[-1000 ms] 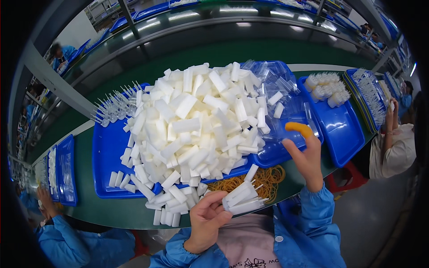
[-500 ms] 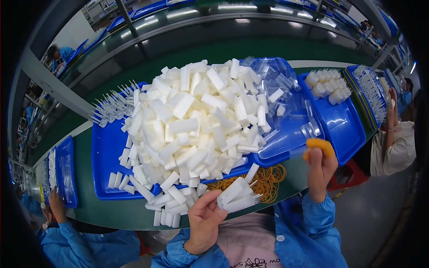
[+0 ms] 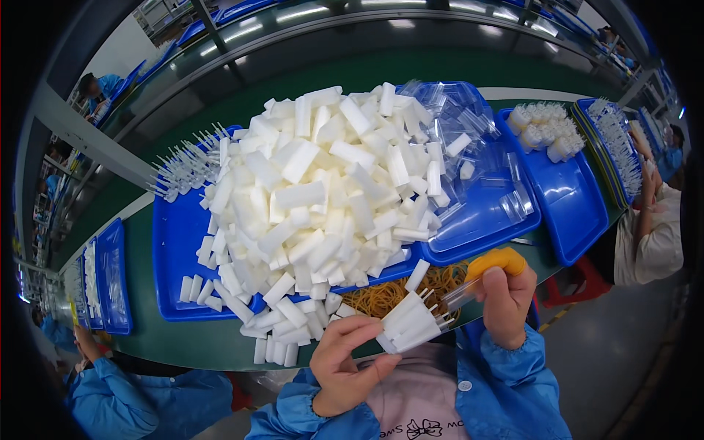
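My left hand (image 3: 343, 364) grips a bundle of white foam-wrapped sticks (image 3: 411, 324), its thin white tips pointing up and right. The bundle's lower end sits between thumb and fingers. My right hand (image 3: 507, 304), with orange rubber covers (image 3: 497, 262) on its fingers, pinches a clear plastic tube (image 3: 460, 295). The tube slants toward the bundle's tips; whether they touch I cannot tell. Beneath and beyond the bundle lies a heap of tan rubber bands (image 3: 374, 297).
A big pile of white foam pieces (image 3: 315, 191) covers a blue tray (image 3: 176, 293). More clear tubes (image 3: 458, 110) lie in a blue tray at right. White-tipped parts (image 3: 183, 172) stand behind left. Another tray (image 3: 576, 235) holds foam bundles (image 3: 546, 128). Co-workers sit on both sides.
My right hand has come down and left, and a clear tube now shows in it beside the bundle. My left hand has moved slightly right with the bundle, its tips now more upward.
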A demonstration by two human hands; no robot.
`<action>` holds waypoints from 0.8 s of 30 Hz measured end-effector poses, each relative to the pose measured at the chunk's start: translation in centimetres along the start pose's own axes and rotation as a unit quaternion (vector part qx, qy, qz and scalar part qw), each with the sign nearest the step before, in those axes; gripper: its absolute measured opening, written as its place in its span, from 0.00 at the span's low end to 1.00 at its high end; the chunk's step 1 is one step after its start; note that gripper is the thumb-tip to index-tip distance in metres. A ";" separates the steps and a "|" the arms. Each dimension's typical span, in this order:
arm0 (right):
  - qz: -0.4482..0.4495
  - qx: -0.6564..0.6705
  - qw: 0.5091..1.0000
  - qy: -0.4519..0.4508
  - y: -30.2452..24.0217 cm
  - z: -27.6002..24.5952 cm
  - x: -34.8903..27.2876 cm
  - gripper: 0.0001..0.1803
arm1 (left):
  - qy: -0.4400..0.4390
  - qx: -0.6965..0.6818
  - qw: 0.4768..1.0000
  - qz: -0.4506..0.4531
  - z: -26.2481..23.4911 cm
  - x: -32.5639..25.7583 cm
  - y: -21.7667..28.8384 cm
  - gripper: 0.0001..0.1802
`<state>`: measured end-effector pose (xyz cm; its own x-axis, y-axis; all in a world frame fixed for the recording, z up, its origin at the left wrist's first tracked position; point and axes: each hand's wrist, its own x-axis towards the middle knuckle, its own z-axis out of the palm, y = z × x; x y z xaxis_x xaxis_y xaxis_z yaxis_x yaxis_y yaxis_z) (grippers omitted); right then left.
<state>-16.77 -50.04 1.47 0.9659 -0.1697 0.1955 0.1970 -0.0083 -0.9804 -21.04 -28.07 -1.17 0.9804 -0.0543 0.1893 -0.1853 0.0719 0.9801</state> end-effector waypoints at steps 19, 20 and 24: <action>-0.013 -0.093 0.994 -0.049 -1.4 0.6 0.2 0.06 | -0.059 0.255 0.957 0.126 0.5 2.0 2.5 0.26; -0.021 -0.100 0.993 -0.051 -1.3 0.6 0.2 0.06 | -0.073 0.259 0.955 0.125 0.5 2.0 2.5 0.26; -0.041 -0.092 0.993 -0.056 -1.5 0.6 0.5 0.05 | -0.116 0.265 0.949 0.125 0.1 2.2 2.6 0.25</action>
<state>-16.51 -49.51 3.03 0.9628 -0.0502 0.2657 0.2510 -0.1989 -0.9473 -19.36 -28.06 1.84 0.8711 -0.3248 0.3683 -0.4790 -0.3965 0.7832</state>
